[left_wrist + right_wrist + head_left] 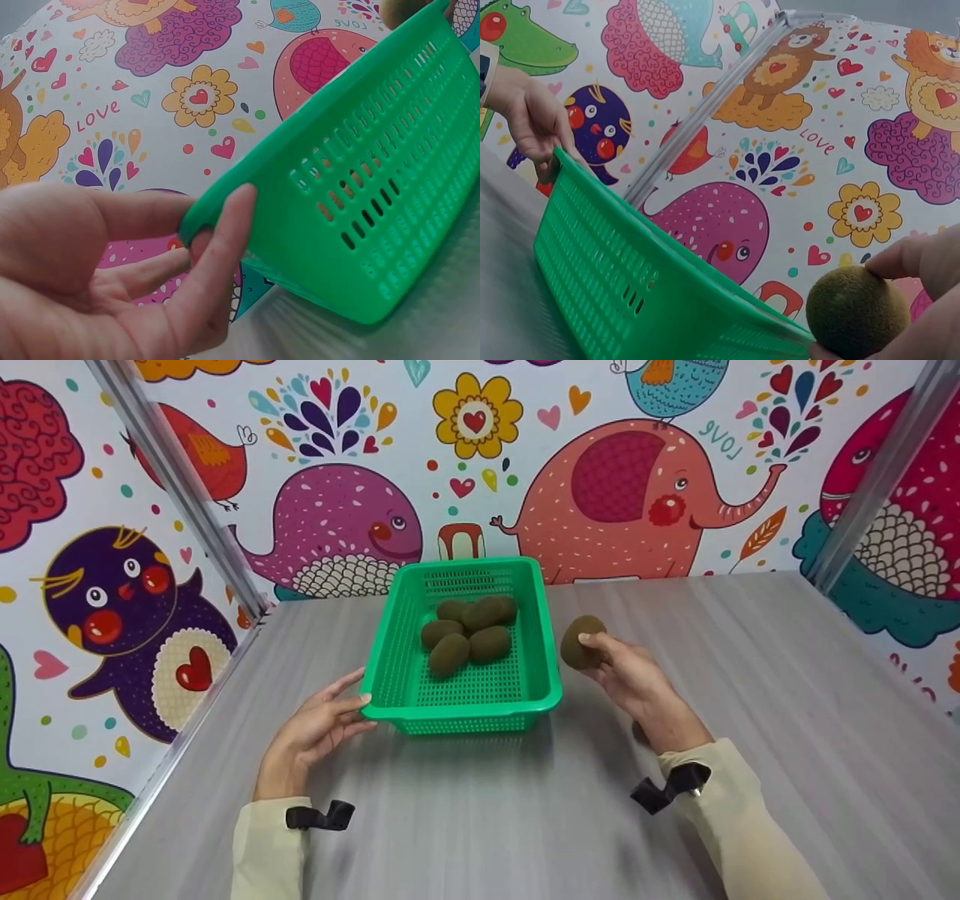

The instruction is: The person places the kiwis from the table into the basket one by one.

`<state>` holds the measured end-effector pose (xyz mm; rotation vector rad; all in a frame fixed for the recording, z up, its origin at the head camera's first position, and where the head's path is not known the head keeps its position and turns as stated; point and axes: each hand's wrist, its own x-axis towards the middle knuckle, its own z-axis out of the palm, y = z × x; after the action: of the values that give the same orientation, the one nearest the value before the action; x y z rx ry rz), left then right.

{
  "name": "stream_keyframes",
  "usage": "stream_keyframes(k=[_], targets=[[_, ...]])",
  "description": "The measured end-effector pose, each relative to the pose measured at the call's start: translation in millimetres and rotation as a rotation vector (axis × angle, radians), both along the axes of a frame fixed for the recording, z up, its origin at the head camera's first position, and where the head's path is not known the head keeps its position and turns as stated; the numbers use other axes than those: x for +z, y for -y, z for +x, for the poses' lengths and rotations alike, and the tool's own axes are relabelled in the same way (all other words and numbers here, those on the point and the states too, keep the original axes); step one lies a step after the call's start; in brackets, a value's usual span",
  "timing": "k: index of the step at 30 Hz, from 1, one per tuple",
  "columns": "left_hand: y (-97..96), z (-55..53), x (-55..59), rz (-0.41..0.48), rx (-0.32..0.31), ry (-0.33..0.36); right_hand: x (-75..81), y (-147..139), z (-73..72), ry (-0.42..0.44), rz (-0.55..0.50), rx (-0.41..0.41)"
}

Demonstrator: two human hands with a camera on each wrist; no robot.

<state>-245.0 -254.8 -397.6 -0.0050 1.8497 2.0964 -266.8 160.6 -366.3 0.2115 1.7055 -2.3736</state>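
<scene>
A green plastic basket point(465, 710) with slotted walls stands on the table, several brown fuzzy kiwis point(490, 644) lying together inside it. At its near left corner, my left hand point(319, 727) pinches the rim, thumb and fingers about the corner in the left wrist view. My right hand point(636, 684) grips one kiwi point(576, 643) between thumb and fingers, just outside the basket's right rim. The right wrist view shows this held kiwi point(851, 311) up close, overlapping the basket's edge. Part of a dark brown thing point(639, 733) peeks out from behind my right wrist.
The grey wood-grain table point(450, 817) reaches back to a wall panel point(465, 502) printed with cartoon animals. Metal posts point(187, 480) rise at both back corners. Black wrist mounts point(321, 815) sit on both sleeves.
</scene>
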Motion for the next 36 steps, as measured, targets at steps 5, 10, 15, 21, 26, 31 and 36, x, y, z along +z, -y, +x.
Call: stream_keyframes(k=[5, 10, 15, 21, 26, 31, 36], targets=[[-0.5, 1.0, 0.8, -0.007, 0.016, 0.004, 5.8, 5, 6.4, -0.024, 0.012, 0.092], [-2.2, 0.2, 2.3, -0.003, 0.026, 0.008, 14.1, 13, 9.6, -0.081, 0.047, 0.183], [-2.9, -1.1, 2.3, 0.002, 0.022, 0.009, 25.0, 22, 7.2, -0.085, 0.102, 0.241], [-3.0, -0.7, 2.3, -0.002, 0.024, 0.012, 37.0, 37, 1.6, -0.085, 0.141, 0.315], [-2.4, -0.3, 2.5, -0.001, 0.026, 0.013, 45.2, 52, -6.3, -0.07, 0.191, 0.367], [-1.8, 0.6, 2.8, 0.002, 0.021, 0.015, 52.8, 65, -13.5, -0.059, 0.228, 0.399], [-1.7, 0.9, 2.1, -0.001, 0.024, 0.011, 56.0, 77, -21.2, -0.045, 0.232, 0.421]])
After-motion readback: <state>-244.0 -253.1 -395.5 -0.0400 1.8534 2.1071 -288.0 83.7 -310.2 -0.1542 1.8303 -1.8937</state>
